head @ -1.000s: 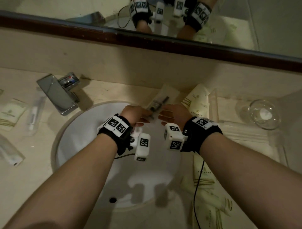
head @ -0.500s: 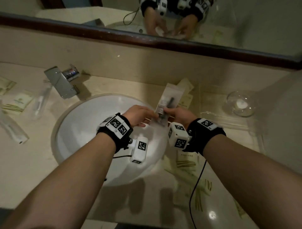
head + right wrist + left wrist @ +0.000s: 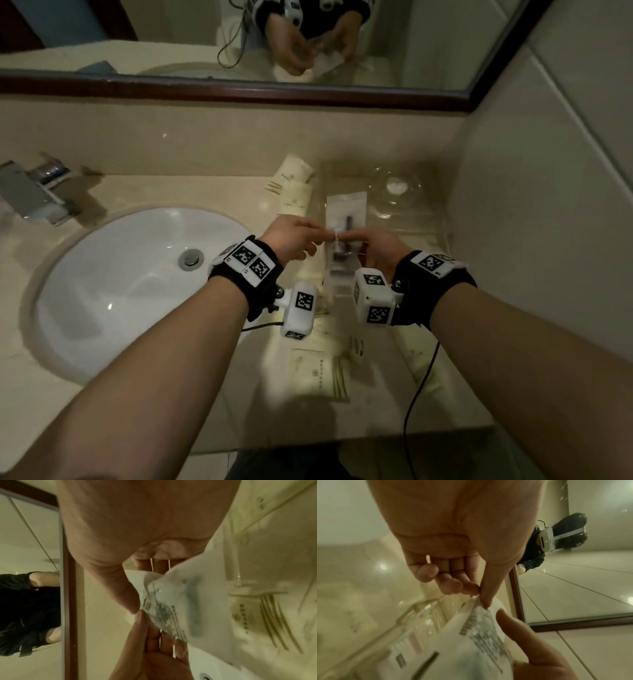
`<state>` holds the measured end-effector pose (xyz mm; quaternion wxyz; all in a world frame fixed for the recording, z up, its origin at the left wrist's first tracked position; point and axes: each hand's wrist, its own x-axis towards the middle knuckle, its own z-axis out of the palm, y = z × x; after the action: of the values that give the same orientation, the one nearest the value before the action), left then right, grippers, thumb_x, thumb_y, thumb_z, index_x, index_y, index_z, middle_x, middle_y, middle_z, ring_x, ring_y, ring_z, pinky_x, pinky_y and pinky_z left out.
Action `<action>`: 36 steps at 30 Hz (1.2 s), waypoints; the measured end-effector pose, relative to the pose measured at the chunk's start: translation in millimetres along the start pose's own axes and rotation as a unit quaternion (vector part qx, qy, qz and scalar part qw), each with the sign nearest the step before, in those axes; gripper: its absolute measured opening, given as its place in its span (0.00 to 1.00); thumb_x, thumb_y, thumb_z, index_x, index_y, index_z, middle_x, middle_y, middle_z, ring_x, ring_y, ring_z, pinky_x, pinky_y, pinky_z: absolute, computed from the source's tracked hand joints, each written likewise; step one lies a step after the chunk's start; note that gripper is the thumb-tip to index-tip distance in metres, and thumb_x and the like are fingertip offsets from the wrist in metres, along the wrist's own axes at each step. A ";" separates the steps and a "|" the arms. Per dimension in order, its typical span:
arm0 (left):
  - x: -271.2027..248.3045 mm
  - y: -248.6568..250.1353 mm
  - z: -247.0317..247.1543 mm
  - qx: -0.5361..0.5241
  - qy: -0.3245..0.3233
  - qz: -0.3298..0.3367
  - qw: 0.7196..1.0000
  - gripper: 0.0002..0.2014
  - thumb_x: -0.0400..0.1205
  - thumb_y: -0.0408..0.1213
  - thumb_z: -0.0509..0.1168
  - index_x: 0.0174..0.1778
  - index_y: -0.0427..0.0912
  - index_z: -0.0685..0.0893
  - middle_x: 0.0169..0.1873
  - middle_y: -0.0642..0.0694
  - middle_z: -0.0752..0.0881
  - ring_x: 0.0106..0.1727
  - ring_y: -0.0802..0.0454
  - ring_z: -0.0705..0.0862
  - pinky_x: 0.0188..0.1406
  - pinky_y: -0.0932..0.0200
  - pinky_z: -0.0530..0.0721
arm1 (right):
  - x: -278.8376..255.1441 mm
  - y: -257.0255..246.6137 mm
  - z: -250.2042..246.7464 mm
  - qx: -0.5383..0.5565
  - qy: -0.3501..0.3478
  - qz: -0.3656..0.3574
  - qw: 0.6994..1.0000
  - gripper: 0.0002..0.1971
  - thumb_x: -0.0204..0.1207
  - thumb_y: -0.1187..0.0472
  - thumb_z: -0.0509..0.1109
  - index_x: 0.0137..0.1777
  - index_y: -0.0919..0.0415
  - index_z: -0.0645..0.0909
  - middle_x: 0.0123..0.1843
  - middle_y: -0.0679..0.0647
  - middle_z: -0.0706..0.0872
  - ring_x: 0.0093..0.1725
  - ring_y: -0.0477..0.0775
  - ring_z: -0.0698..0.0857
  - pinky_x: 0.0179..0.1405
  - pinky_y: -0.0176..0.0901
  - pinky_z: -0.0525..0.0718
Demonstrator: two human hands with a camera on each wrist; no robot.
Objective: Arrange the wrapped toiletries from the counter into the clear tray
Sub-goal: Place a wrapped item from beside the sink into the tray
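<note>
Clear packet [image 3: 345, 236] pinched by left hand [image 3: 291, 240] and right hand [image 3: 378, 248] at opposite edges, kept flat over clear tray [image 3: 442, 236], probably for level placement.

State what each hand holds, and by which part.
Both the left hand and right hand pinch one clear wrapped packet, with each grip on a side edge near its middle.
</note>
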<state>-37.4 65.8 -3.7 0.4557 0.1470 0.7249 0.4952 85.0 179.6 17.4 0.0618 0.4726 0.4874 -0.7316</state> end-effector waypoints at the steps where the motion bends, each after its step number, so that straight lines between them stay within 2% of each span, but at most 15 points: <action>1: 0.4 2.1 9.6 0.003 0.000 0.003 1.000 0.07 0.73 0.36 0.78 0.42 0.38 0.91 0.32 0.45 0.86 0.29 0.53 0.80 0.30 0.59 0.74 | -4.9 1.3 -8.3 0.009 -0.003 -0.005 1.000 0.35 0.54 0.61 0.81 0.64 0.73 0.83 0.47 0.65 0.77 0.44 0.64 0.77 0.50 0.57 0.81; 4: 1.8 10.8 37.7 0.000 -0.006 0.019 1.000 0.05 0.75 0.35 0.76 0.40 0.38 0.89 0.32 0.43 0.86 0.29 0.53 0.83 0.33 0.58 0.77 | -10.5 9.1 -36.4 0.008 0.005 -0.004 1.000 0.26 0.64 0.69 0.75 0.64 0.76 0.82 0.47 0.65 0.86 0.44 0.63 0.86 0.58 0.60 0.86; 8: 4.3 21.3 66.0 -0.006 -0.017 0.020 1.000 0.05 0.77 0.32 0.74 0.47 0.36 0.87 0.35 0.42 0.87 0.29 0.53 0.86 0.33 0.59 0.78 | -12.4 13.0 -63.3 0.020 0.002 -0.013 1.000 0.08 0.74 0.71 0.71 0.52 0.66 0.85 0.40 0.60 0.90 0.35 0.55 0.90 0.36 0.47 0.90; 11: 6.4 26.5 83.9 -0.021 -0.027 -0.003 0.999 0.07 0.80 0.32 0.69 0.52 0.35 0.87 0.42 0.39 0.89 0.34 0.48 0.89 0.34 0.59 0.80 | 1.2 21.8 -83.9 -0.030 0.087 -0.038 0.995 0.24 0.53 0.65 0.84 0.53 0.60 0.89 0.52 0.63 0.92 0.49 0.63 0.91 0.55 0.63 0.89; 13: 7.3 28.9 92.1 -0.042 -0.032 -0.026 0.998 0.10 0.81 0.37 0.69 0.55 0.38 0.87 0.47 0.37 0.90 0.37 0.46 0.91 0.35 0.58 0.81 | 5.8 26.8 -94.3 -0.061 0.156 -0.052 0.985 0.19 0.60 0.69 0.81 0.52 0.58 0.91 0.51 0.61 0.93 0.52 0.65 0.91 0.56 0.63 0.89; 16: 7.4 31.8 99.8 -0.090 -0.051 -0.066 0.992 0.18 0.80 0.50 0.69 0.59 0.42 0.82 0.48 0.38 0.92 0.41 0.41 0.92 0.34 0.58 0.83 | 4.9 29.8 -107.6 -0.072 0.208 -0.062 0.973 0.18 0.73 0.76 0.71 0.62 0.64 0.87 0.55 0.59 0.89 0.53 0.59 0.86 0.38 0.31 0.88; 17: 7.8 32.5 101.5 -0.099 -0.057 -0.079 0.990 0.22 0.78 0.54 0.69 0.60 0.42 0.80 0.48 0.37 0.93 0.42 0.39 0.93 0.34 0.57 0.84 | 5.9 31.6 -111.8 -0.088 0.226 -0.068 0.968 0.17 0.76 0.75 0.69 0.63 0.64 0.86 0.57 0.59 0.88 0.53 0.57 0.84 0.35 0.28 0.84; 20: 9.6 33.3 105.6 -0.094 -0.086 -0.097 0.987 0.25 0.76 0.62 0.68 0.60 0.48 0.78 0.47 0.36 0.93 0.43 0.36 0.93 0.42 0.51 0.88 | 8.3 36.9 -118.3 -0.167 0.247 -0.079 0.951 0.12 0.77 0.64 0.72 0.57 0.52 0.90 0.52 0.54 0.91 0.53 0.57 0.87 0.48 0.40 0.80; 22: 11.4 31.2 108.5 -0.068 -0.099 -0.096 0.988 0.22 0.77 0.57 0.70 0.59 0.45 0.82 0.46 0.36 0.93 0.44 0.36 0.93 0.44 0.50 0.89 | 10.1 38.1 -119.0 -0.189 0.246 -0.067 0.948 0.11 0.74 0.62 0.75 0.53 0.49 0.91 0.50 0.53 0.92 0.53 0.56 0.87 0.51 0.43 0.82; 25: 17.6 27.1 111.9 -0.055 -0.087 -0.082 0.991 0.13 0.79 0.30 0.70 0.58 0.27 0.84 0.49 0.29 0.91 0.45 0.34 0.93 0.40 0.49 0.90 | 14.0 37.5 -121.0 -0.181 0.261 -0.062 0.946 0.18 0.69 0.68 0.78 0.56 0.49 0.90 0.55 0.52 0.91 0.54 0.53 0.86 0.52 0.40 0.81; 27: 22.0 24.2 111.1 -0.062 -0.076 -0.077 0.992 0.10 0.77 0.19 0.68 0.54 0.24 0.85 0.50 0.27 0.89 0.45 0.32 0.92 0.41 0.47 0.92 | 14.4 35.7 -124.6 -0.151 0.275 -0.052 0.948 0.21 0.69 0.70 0.76 0.60 0.52 0.88 0.59 0.52 0.89 0.52 0.53 0.84 0.50 0.39 0.80; 30: 28.2 21.6 111.4 -0.016 -0.073 -0.071 0.995 0.09 0.73 0.17 0.71 0.45 0.31 0.87 0.44 0.33 0.90 0.42 0.38 0.92 0.43 0.46 0.93 | 18.2 32.6 -132.1 -0.081 0.266 -0.017 0.960 0.19 0.73 0.69 0.70 0.65 0.63 0.84 0.59 0.58 0.86 0.49 0.52 0.81 0.44 0.40 0.83; 33: 30.8 19.1 114.1 0.042 -0.051 -0.059 0.996 0.10 0.71 0.19 0.75 0.42 0.36 0.88 0.33 0.42 0.87 0.22 0.57 0.86 0.21 0.65 0.82 | 21.2 33.8 -130.7 0.067 0.233 -0.005 0.970 0.08 0.76 0.70 0.64 0.52 0.63 0.80 0.53 0.62 0.85 0.41 0.52 0.84 0.38 0.42 0.87; 35: 31.8 15.9 116.5 0.053 -0.049 -0.064 0.995 0.10 0.69 0.21 0.77 0.40 0.38 0.89 0.30 0.44 0.87 0.19 0.57 0.84 0.18 0.68 0.77 | 25.0 38.6 -128.6 0.138 0.230 0.012 0.963 0.03 0.74 0.67 0.69 0.47 0.62 0.80 0.44 0.59 0.84 0.36 0.51 0.85 0.30 0.40 0.85; 36: 32.1 14.1 116.9 0.062 -0.052 -0.062 0.995 0.10 0.68 0.22 0.79 0.37 0.40 0.88 0.30 0.44 0.88 0.22 0.55 0.85 0.20 0.66 0.78 | 24.8 40.2 -126.9 0.150 0.217 0.022 0.964 0.08 0.70 0.65 0.73 0.49 0.64 0.82 0.42 0.59 0.86 0.35 0.53 0.87 0.28 0.40 0.85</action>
<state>36.1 162.1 -19.3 0.5125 0.1548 0.7376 0.4116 173.8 266.0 -37.5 -0.1010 0.6349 0.3628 -0.6746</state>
